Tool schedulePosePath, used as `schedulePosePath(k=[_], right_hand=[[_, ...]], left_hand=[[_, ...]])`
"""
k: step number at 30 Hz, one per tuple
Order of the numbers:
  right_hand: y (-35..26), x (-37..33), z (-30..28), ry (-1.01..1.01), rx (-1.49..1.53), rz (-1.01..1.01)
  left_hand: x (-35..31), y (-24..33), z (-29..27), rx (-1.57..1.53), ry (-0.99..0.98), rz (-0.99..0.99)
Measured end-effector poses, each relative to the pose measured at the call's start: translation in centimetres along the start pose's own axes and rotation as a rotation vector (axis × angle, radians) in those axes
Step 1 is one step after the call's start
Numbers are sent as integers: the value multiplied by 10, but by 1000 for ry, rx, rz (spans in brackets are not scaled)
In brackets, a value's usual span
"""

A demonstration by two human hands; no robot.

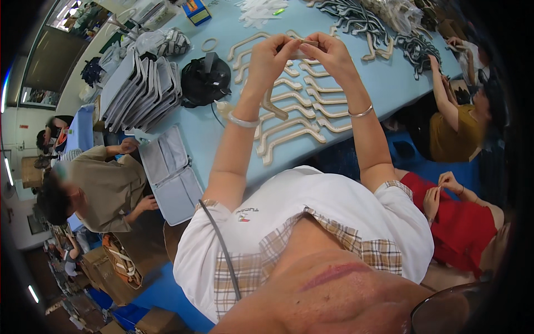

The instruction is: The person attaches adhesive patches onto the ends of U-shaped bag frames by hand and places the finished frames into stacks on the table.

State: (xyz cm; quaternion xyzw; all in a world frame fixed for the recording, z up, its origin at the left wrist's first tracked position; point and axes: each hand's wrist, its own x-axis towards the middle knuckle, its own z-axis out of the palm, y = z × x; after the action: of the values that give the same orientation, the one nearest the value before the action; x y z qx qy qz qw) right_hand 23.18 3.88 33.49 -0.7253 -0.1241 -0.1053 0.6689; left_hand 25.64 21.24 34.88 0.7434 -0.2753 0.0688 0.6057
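My left hand [269, 60] and my right hand [329, 57] meet over the blue table, thumbs and fingertips pinched together. Between them is the end of a tan bent strip [273, 107], shaped like a bag handle. Its lower part hangs below my left hand; my fingers cover much of the rest. Under my forearms, several beige bent strips [292, 133] of the same shape lie side by side in two rows on the table. My hands hide some of their far ends.
Left on the blue table [245, 167] are a black bag-like bundle [206, 80], stacked grey panels [142, 89] and a tape ring [209, 44]. A blue-yellow box [196, 11], white strips [258, 12] and dark strips [350, 19] lie farther back. Co-workers sit both sides.
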Motion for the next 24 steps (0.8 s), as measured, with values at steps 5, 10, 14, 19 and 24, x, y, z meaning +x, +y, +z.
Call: schedulePosePath(k=[5, 10, 14, 19, 24], right_hand=[[11, -7, -7, 106, -38, -29], [14, -4, -4, 221, -26, -87], [19, -7, -17, 311, 61, -59], [27, -11, -32, 456, 231, 56], [43, -9, -34, 472, 265, 114]], left_hand=[[3, -15, 12, -134, -25, 15], [1, -29, -3, -216, -170, -192], [-5, -37, -10, -249, -268, -237], [-9, -64, -20, -287, -369, -307], [-12, -81, -24, -393, -390, -333]])
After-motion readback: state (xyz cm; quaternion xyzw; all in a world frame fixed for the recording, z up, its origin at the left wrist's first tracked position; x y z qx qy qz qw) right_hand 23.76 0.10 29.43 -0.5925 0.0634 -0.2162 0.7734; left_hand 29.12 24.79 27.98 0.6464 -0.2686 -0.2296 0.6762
